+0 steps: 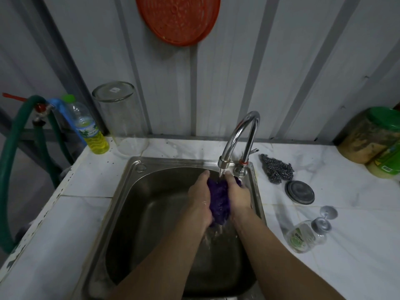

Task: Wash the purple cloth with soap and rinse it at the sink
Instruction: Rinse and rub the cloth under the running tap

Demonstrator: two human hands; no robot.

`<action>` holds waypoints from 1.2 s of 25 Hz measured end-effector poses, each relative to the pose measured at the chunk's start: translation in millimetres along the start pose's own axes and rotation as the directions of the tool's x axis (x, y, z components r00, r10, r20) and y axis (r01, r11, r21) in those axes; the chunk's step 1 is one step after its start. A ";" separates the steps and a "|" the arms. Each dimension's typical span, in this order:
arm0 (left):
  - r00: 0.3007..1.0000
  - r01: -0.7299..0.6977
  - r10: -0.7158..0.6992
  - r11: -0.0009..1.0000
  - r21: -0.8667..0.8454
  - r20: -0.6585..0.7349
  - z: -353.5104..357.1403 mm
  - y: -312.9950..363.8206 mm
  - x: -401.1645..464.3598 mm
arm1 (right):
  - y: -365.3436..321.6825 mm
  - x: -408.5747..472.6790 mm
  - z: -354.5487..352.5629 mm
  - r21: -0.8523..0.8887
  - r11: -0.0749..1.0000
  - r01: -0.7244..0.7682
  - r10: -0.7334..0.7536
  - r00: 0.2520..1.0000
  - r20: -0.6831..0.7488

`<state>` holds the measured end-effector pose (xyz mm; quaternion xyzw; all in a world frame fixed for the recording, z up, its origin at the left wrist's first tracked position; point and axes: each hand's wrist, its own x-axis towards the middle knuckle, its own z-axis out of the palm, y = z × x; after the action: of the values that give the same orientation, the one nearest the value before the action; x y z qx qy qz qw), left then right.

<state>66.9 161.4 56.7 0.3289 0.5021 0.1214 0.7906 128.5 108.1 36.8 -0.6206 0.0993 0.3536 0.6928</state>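
Observation:
The purple cloth (219,200) is bunched up between both my hands over the steel sink (134,182). My left hand (200,200) grips its left side and my right hand (238,194) grips its right side. Water runs from the curved chrome faucet (240,135) straight onto the top of the cloth and drips off its lower end into the basin. A bottle of yellow liquid soap (89,128) with a green cap stands at the back left of the counter.
An upturned glass jar (121,118) stands beside the bottle. Right of the sink lie a steel scourer (277,168), a round metal lid (299,192) and a tipped wine glass (309,230). Green-lidded jars (376,139) stand far right. A green hose (13,148) hangs at left.

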 end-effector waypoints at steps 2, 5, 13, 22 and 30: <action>0.999 0.010 -0.011 0.999 -0.031 -0.038 -1.3 10.5 3.0 | 10.6 -18.2 -2.7 -0.006 0.983 0.186 -0.186 0.982 0.024; 0.995 -0.002 0.002 1.000 0.001 -0.102 -7.6 21.4 10.4 | 32.8 -46.1 -6.4 -0.215 0.826 0.521 -0.506 0.854 0.122; 0.990 0.006 -0.025 0.991 0.137 0.138 -10.1 -2.2 3.0 | 16.9 -27.8 0.9 -0.452 0.665 0.594 -0.598 0.787 0.153; 0.999 0.009 -0.014 0.992 0.129 0.037 -7.2 3.2 -8.9 | 2.2 15.4 -3.5 -0.202 0.977 -0.062 0.057 0.998 -0.032; 0.999 0.005 -0.001 0.997 0.081 -0.052 -12.0 15.8 12.8 | 39.3 -60.8 -8.2 -0.308 0.733 0.607 -0.559 0.795 0.234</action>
<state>64.6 184.7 54.3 0.3566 0.5274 0.1083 0.7635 62.5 77.4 39.1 -0.7147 -0.2123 0.1686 0.6447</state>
